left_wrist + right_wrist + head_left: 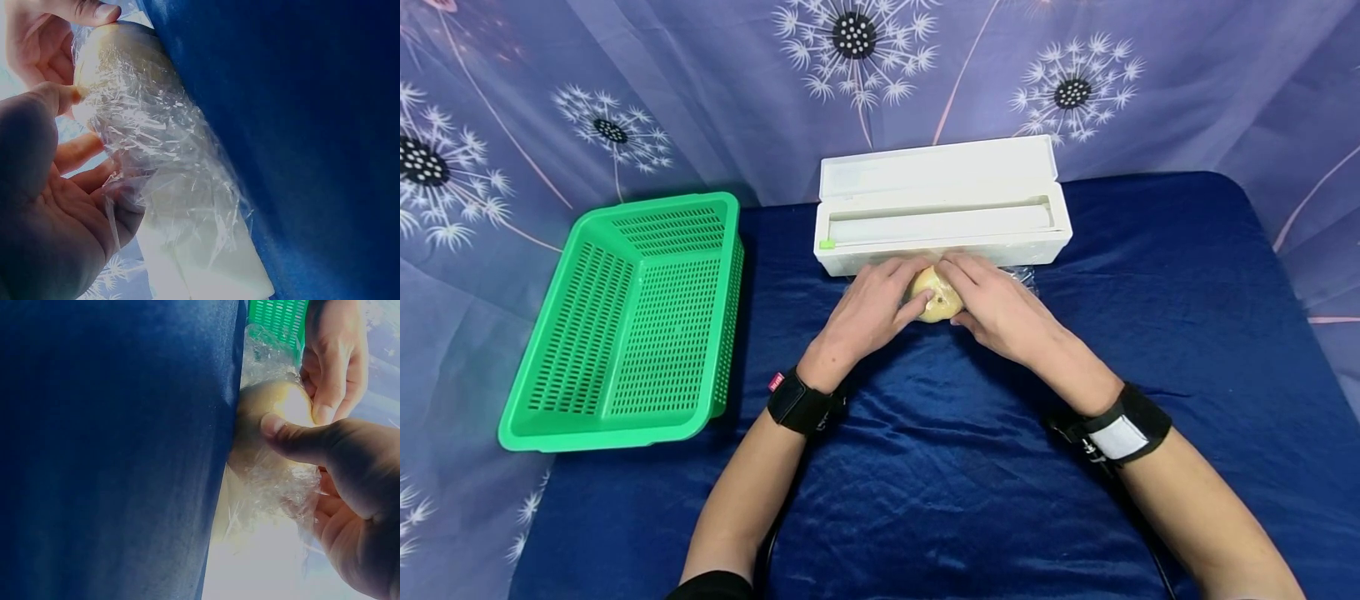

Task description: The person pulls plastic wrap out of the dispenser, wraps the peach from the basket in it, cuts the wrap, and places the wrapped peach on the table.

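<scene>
Leftmost: green basket (602,440), its rim hiding part of the left edge of the blue-covered counter (1187,333); a strip of counter separates it from the left hand (871,307). That hand's fingers are clamped on a yellow fruit (945,302) wrapped in plastic film (1022,278), just before the white box (1022,249), lid (936,171) raised. Right hand (1000,308): fingers clamped on the fruit's opposite side. Rightward, open counter extends to a rounded far corner.

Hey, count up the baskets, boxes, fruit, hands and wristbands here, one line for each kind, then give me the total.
Green basket: 1
White box: 1
Yellow fruit: 1
Hands: 2 (left hand, right hand)
Wristbands: 2
Total: 7
</scene>
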